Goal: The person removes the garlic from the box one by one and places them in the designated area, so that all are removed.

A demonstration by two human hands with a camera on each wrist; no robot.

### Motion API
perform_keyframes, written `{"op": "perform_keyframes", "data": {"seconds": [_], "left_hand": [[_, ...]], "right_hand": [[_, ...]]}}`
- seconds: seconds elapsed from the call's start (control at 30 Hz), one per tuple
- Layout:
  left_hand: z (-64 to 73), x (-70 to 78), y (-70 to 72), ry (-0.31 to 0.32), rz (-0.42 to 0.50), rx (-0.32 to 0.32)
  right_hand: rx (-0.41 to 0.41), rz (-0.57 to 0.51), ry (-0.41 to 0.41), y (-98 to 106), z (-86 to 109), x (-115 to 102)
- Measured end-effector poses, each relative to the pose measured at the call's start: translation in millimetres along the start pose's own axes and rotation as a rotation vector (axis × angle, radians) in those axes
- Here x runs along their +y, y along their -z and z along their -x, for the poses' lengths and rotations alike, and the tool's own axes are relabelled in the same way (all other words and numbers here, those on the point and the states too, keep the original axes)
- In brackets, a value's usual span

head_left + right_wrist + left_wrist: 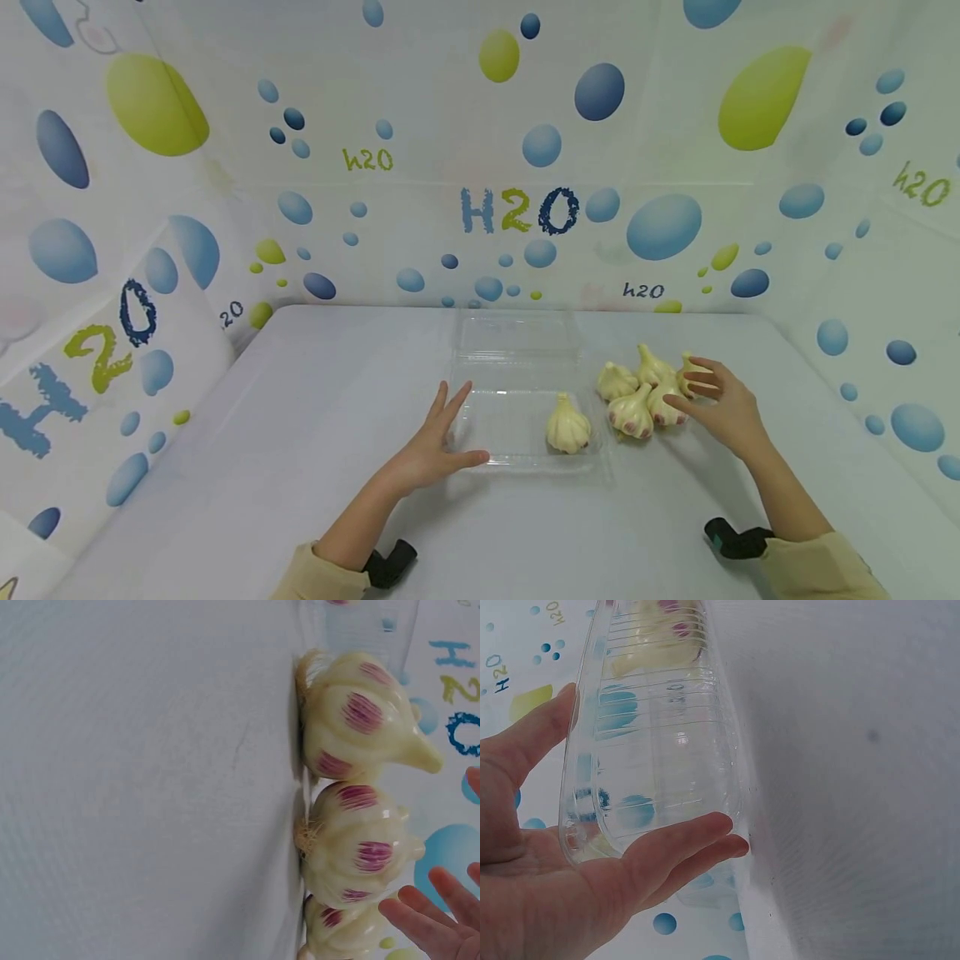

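Note:
A clear plastic clamshell box (502, 427) lies with its lid folded back on the white table. Inside its right half is one garlic bulb (567, 428). My left hand (423, 454) is at the box's left end, thumb and fingers spread and straight around it; the left wrist view shows the fingers along the clear wall (667, 795). To the right of the box stands a group of several garlic bulbs (630, 412), cream with purple streaks. Beside the rightmost bulbs my right hand (723, 408) hovers, fingers apart, holding nothing; contact with them cannot be told.
The box's transparent lid (517, 335) rests flat behind it. Black wrist devices (393, 564) show at both sleeves. A white curtain (420, 83) with blue and green drops stands behind and beside the table (315, 392).

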State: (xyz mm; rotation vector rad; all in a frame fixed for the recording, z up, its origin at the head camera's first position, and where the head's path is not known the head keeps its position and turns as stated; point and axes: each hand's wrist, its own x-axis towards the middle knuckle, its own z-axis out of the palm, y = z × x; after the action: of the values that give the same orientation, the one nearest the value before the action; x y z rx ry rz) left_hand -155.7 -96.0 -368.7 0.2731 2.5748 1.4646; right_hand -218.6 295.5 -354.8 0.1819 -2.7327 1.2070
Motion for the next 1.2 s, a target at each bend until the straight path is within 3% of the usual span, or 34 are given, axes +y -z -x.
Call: {"op": "perform_keyframes", "data": {"seconds": [0.5, 1.2], "left_hand": [[-0.3, -0.5, -1.1, -0.002, 0.007, 0.0], [-0.2, 0.6, -0.5, 0.0, 0.004, -0.01]], "right_hand": [[0.03, -0.027, 0.044, -2.4, 6.8, -21.1], [-0.119, -0.174, 0.112, -41.5, 12.2, -53.0]]}}
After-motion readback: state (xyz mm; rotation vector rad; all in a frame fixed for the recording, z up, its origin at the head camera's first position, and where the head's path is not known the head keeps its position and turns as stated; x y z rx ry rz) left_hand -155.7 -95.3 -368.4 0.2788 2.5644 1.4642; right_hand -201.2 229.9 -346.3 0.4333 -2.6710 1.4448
